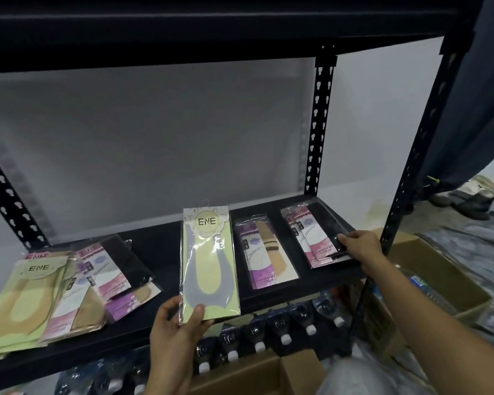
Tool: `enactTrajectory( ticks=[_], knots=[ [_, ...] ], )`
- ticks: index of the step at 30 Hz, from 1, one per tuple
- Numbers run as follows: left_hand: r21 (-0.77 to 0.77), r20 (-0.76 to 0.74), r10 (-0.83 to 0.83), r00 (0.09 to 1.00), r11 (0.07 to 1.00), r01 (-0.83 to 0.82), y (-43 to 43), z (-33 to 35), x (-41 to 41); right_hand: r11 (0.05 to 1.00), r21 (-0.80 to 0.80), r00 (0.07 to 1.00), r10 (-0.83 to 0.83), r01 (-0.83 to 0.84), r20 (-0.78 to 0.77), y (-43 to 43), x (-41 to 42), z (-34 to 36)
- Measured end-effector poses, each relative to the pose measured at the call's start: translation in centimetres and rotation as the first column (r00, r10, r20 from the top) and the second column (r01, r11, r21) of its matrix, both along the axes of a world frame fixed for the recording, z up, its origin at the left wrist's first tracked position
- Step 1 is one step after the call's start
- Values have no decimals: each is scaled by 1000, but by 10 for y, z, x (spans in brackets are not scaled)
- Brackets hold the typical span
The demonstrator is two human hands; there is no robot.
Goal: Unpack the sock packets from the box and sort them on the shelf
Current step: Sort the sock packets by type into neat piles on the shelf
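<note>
**Green sock packet held over the shelf edge**

The flat clear plastic packet with a green card and grey sock [208, 263] stands tilted at the front edge of the black metal shelf [166, 246]. The left hand [177, 323] pinches its bottom end, thumb on the front.

Just right of it a purple-labelled packet with a tan sock [265, 252] lies flat on the shelf. Further right is a small stack of pink-labelled packets with black socks [314, 235]; the right hand [360, 246] grips its near corner.

Well left of the green packet sprawls a loose pile of mixed packets [54, 289].

Beyond the right hand an open brown cardboard box [439, 269] sits on the floor, contents too blurred to tell. Below the green packet, white-capped plastic bottles [283, 323] crowd under the shelf, with a second cardboard box [254, 374] in front of them.
</note>
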State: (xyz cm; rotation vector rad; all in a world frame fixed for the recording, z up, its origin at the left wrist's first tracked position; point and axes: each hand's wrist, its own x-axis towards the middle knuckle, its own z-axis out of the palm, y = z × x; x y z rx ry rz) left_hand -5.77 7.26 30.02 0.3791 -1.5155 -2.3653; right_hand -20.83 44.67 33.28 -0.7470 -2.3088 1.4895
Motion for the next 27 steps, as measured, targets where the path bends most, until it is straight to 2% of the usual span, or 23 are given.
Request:
enactTrajectory(
  ticks=[6, 10, 14, 19, 21, 27],
  knots=[
    [9, -7, -26, 1000, 1000, 26, 4, 0, -1, 996, 86, 1000, 3, -4, 21, -2, 6, 3],
    [9, 1, -36, 999, 999, 36, 5, 2, 0, 992, 127, 998, 24, -16, -60, -5, 14, 10],
    [9, -3, -42, 999, 999, 42, 6, 8, 0, 968, 250, 993, 52, -25, -103, -13, 24, 19],
    [15, 6, -28, 1000, 999, 28, 2, 18, -4, 944, 325, 975, 120, -54, -189, -38, 42, 25],
    [21, 22, -11, 1000, 1000, 11, -1, 22, -6, 945, 314, 961, 169, -95, -218, -57, 50, 25],
    [37, 39, 0, 999, 999, -2, -10, 24, -8, 932, 141, 872, 362, -333, -329, -128, 77, 28]
  ],
)
